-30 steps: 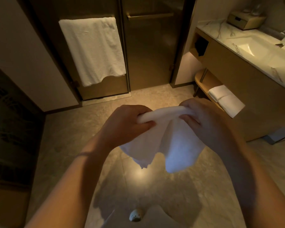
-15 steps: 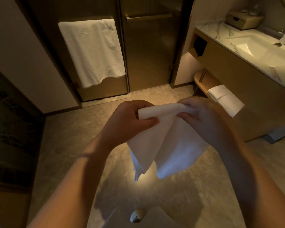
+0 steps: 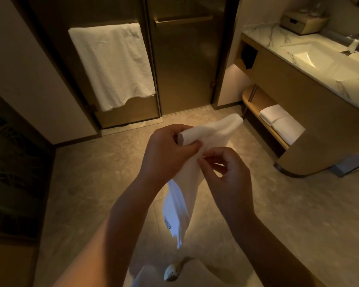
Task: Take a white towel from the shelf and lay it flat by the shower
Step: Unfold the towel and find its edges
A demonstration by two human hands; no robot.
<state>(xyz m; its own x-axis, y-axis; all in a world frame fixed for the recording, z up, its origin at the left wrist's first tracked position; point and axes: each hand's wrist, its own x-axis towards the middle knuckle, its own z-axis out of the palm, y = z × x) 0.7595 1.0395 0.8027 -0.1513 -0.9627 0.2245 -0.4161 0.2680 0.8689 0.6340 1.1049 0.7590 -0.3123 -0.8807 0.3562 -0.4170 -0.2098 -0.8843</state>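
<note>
Head view: left hand [image 3: 166, 150] clenched around the rolled upper end of the white towel [image 3: 207, 133], thumb pressed across the roll, presumably to anchor it while the rest falls open. Right hand [image 3: 226, 172] just beside and below the left, fingertips [image 3: 203, 157] pinching a loose edge of the same towel, likely hunting for a corner to spread it. Towel held in the air between and under both hands, its free part hanging straight down below the left wrist, well clear of the floor [image 3: 298, 204], so not yet laid. Ahead of the hands, the dark glass shower door [image 3: 184, 65], with a second towel [image 3: 112, 63] draped over its rail up and to the left. To the right of the hands, the shelf [image 3: 255, 100] under the vanity, two folded towels [image 3: 281, 123] resting there. Unfolding seems the step in hand; the lay-down looks best suited to the bare floor just ahead, before the door.
</note>
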